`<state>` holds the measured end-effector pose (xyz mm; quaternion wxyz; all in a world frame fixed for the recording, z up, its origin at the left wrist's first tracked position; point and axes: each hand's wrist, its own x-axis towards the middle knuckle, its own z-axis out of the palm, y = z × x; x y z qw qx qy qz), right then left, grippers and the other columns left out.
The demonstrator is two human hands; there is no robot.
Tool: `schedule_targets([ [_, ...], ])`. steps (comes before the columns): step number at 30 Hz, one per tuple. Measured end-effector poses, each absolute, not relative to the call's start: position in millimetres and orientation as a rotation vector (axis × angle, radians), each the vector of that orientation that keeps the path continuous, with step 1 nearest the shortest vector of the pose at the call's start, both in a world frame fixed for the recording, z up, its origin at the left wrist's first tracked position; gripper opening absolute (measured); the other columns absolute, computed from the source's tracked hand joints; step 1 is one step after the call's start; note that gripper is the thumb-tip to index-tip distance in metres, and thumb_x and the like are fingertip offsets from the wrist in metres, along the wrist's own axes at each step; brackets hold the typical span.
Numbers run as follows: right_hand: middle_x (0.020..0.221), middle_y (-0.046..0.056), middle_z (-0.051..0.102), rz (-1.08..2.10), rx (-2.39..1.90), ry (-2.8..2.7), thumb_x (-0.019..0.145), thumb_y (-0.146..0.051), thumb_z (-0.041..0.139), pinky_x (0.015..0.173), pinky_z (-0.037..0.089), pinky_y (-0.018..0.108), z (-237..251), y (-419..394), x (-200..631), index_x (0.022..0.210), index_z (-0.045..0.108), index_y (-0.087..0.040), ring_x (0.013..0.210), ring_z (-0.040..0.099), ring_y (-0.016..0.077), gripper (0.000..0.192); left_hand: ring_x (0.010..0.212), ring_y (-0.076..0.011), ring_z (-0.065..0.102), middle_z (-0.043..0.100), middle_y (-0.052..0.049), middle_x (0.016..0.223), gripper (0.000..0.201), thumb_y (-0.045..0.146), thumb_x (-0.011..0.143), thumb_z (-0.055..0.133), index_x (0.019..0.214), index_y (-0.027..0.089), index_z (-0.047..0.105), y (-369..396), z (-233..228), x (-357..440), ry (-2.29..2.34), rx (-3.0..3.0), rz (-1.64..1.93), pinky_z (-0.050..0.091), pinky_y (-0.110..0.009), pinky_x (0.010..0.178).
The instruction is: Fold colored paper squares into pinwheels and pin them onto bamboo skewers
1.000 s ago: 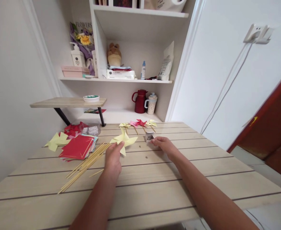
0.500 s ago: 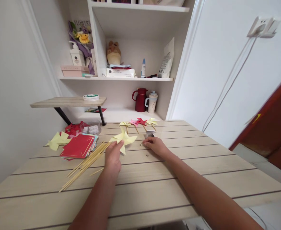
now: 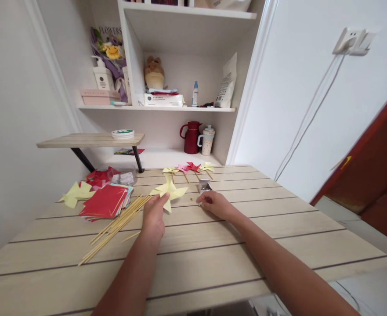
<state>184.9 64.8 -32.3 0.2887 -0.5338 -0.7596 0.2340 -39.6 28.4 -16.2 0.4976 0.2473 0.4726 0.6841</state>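
1. Head view: the left hand point(image 3: 153, 215) has its fingers clamped on a yellow pinwheel point(image 3: 168, 192) lying on the counter point(image 3: 213, 254), just right of the sticks point(image 3: 119, 224).
2. The right hand point(image 3: 215, 204) rests near a small box point(image 3: 204, 186), fingers together; whether they pinch anything I cannot tell.

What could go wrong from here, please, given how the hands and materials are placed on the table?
The left hand pinches the yellow pinwheel by one blade, so the paper may crease or tear. The right hand is at a tiny pin near the small box; it could prick a fingertip or roll away. The loose skewers could get knocked.
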Motion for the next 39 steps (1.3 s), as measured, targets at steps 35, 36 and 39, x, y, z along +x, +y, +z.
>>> schedule_targets([
  [35, 0.088, 0.003, 0.068, 0.324, -1.549, -1.974, 0.083, -0.022, 0.065, 0.071, 0.04, 0.026, -48.2, 80.0, 147.4, 0.081, 0.075, -0.023, 0.085, 0.061, 0.0183, 0.01, 0.078, -0.0172, 0.067, 0.076, -0.006, 0.084, 0.025, 0.024, 0.055, 0.086, 0.075, 0.014, 0.074, 24.6, -15.2, -37.3, 1.082, 0.633, 1.677, 0.046, -0.028, 0.075],
  [36, 0.088, 0.003, 0.068, 0.329, -1.547, -1.97, 0.083, -0.022, 0.065, 0.072, 0.041, 0.027, -48.6, 80.3, 147.6, 0.081, 0.075, -0.023, 0.084, 0.061, 0.0183, 0.011, 0.078, -0.0172, 0.067, 0.076, -0.006, 0.083, 0.025, 0.024, 0.055, 0.086, 0.075, 0.014, 0.074, 24.8, -15.4, -37.3, 1.082, 0.634, 1.677, 0.046, -0.028, 0.075],
  [39, 0.089, 0.004, 0.068, 0.343, -1.54, -1.959, 0.083, -0.023, 0.065, 0.072, 0.041, 0.027, -49.5, 81.1, 148.0, 0.082, 0.076, -0.023, 0.084, 0.061, 0.0188, 0.011, 0.08, -0.0176, 0.067, 0.076, -0.006, 0.082, 0.021, 0.022, 0.056, 0.085, 0.072, 0.015, 0.073, 24.8, -14.9, -36.7, 1.077, 0.625, 1.681, 0.046, -0.028, 0.077],
])
